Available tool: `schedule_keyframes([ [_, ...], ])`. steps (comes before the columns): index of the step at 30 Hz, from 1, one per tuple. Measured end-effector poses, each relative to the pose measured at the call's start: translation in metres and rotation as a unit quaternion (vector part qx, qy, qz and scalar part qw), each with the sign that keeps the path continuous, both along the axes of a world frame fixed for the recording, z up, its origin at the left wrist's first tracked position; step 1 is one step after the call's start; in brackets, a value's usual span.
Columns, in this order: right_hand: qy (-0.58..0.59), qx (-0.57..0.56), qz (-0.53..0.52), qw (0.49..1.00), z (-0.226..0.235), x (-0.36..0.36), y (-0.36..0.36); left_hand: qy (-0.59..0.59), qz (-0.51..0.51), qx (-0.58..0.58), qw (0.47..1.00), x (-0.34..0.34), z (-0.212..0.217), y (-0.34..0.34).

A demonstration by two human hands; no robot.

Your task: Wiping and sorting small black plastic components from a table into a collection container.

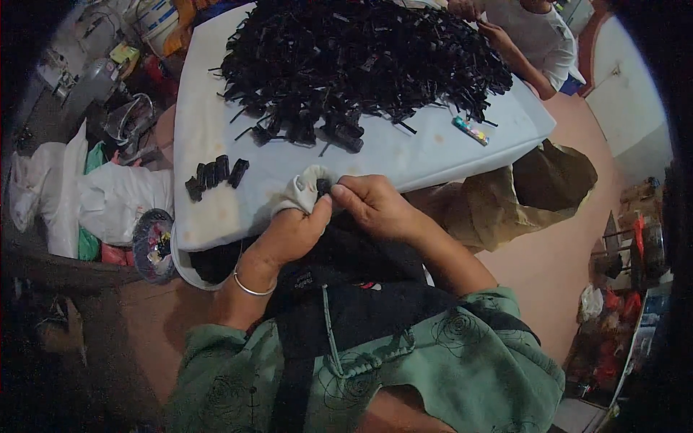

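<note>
My left hand [292, 229], with off-white cloth [304, 189] about its fingers, is closed round a small black piece [323, 186] at the table's near edge. Against the same piece, my right hand [372, 207] pinches with thumb and forefinger. Its exact kind is hidden by the fingers. A big heap of black pieces with thin strip-like ends [361, 65] covers the far part of the white-covered table [404, 155]. To the left of my hands lie several short black blocks [216, 175] in a loose row.
A small colourful stick-shaped item [471, 130] lies near the table's right side. Beside the table gapes a brown sack [505, 206]. Another person [538, 47] handles something at the far right. White bags [123, 206] and a round container [154, 245] stand at the left.
</note>
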State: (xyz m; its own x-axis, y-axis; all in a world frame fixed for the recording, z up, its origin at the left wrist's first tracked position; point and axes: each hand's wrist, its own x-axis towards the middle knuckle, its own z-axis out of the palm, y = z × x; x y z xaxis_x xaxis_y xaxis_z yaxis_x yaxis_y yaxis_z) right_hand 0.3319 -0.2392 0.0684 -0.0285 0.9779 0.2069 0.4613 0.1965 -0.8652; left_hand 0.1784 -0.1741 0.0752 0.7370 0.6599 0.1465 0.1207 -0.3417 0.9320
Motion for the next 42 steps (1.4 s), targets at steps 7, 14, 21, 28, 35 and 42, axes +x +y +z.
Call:
schedule_keyframes([
  [7,0.1,-0.031,-0.018,0.994,-0.013,-0.016,0.003,0.205,0.019,0.214,0.955,-0.005,-0.009,0.001],
  [14,0.008,-0.061,-0.057,0.997,-0.015,0.0,0.009,0.111,0.056,0.261,0.957,-0.02,0.012,0.012],
  [21,-0.345,0.085,-0.202,0.913,-0.024,0.05,0.031,0.332,0.176,0.388,0.842,-0.04,0.011,0.046],
  [28,-0.353,0.049,-0.205,0.912,-0.009,0.037,0.041,0.399,0.274,0.261,0.835,-0.042,0.007,0.081],
  [35,-0.027,0.103,-0.139,0.985,-0.029,0.065,0.043,0.236,0.269,0.325,0.875,-0.046,0.013,0.05],
  [42,-0.104,-0.076,-0.127,0.983,-0.036,0.056,0.048,0.082,0.169,0.209,0.96,-0.019,-0.022,0.017],
])
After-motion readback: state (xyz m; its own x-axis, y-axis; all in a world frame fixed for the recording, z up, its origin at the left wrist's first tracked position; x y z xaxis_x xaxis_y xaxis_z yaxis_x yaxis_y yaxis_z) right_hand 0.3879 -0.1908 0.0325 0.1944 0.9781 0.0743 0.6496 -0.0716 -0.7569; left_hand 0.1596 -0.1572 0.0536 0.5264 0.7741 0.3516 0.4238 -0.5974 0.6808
